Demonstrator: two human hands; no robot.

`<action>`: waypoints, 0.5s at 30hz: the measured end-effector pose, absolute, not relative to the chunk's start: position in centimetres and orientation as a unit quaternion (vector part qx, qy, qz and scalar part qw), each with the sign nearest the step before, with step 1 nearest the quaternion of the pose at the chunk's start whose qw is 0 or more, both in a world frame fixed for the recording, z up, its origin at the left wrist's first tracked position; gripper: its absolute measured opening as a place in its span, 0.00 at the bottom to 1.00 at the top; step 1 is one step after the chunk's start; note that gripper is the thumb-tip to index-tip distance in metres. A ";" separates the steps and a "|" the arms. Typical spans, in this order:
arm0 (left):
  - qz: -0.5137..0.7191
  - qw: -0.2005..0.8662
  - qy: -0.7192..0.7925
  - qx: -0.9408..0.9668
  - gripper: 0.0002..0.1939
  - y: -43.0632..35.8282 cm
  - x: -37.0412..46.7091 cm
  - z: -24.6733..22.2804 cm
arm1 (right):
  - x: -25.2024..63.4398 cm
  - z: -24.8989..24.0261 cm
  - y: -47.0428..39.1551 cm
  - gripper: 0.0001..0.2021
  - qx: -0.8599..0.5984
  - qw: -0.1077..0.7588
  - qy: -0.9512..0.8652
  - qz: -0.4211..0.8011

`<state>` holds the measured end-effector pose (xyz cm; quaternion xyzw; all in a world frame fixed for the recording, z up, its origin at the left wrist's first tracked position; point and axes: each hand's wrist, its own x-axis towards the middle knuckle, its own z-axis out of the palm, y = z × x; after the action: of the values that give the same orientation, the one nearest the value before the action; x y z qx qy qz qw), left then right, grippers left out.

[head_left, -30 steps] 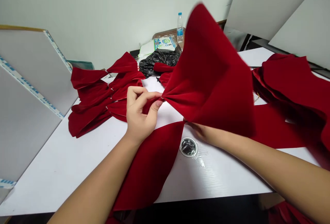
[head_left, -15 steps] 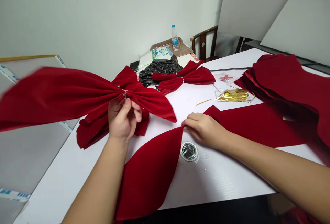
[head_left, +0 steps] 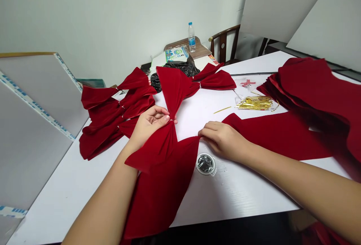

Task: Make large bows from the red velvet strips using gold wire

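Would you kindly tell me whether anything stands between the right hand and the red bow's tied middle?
Nothing visible does: white tabletop shows between the right hand and the red bow, pinched at its middle by the left hand. One red fabric piece lies nearer the camera.

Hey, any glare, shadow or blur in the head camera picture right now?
Head view throughout: streaky glare on the white table; dark shadow beneath the red fabric stack; slight blur at the lower end of the bow held by the left hand.
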<state>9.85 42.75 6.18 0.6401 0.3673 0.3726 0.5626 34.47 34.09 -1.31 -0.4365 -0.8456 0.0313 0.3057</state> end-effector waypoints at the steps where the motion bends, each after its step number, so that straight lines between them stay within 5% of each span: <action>1: 0.377 0.544 0.373 0.650 0.18 42.5 9.9 6.7 | 34.5 -1.3 34.1 0.09 -0.434 0.303 -0.848 0.025; 8: 0.507 0.218 0.348 0.757 0.08 42.0 9.0 11.6 | 34.2 -1.3 33.9 0.10 -0.375 0.290 -0.880 -0.008; 12: 0.344 -0.003 0.303 0.889 0.08 41.9 10.2 11.1 | 33.9 -1.3 33.5 0.11 -0.368 0.286 -0.885 -0.016; 15: 0.161 0.048 0.278 0.946 0.11 41.6 12.0 7.6 | 33.7 -1.4 33.3 0.10 -0.380 0.282 -0.881 -0.017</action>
<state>11.98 41.62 7.63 0.9458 0.2779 0.1608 0.0477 33.72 33.35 -1.37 -0.3800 -0.8808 -0.0166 0.2821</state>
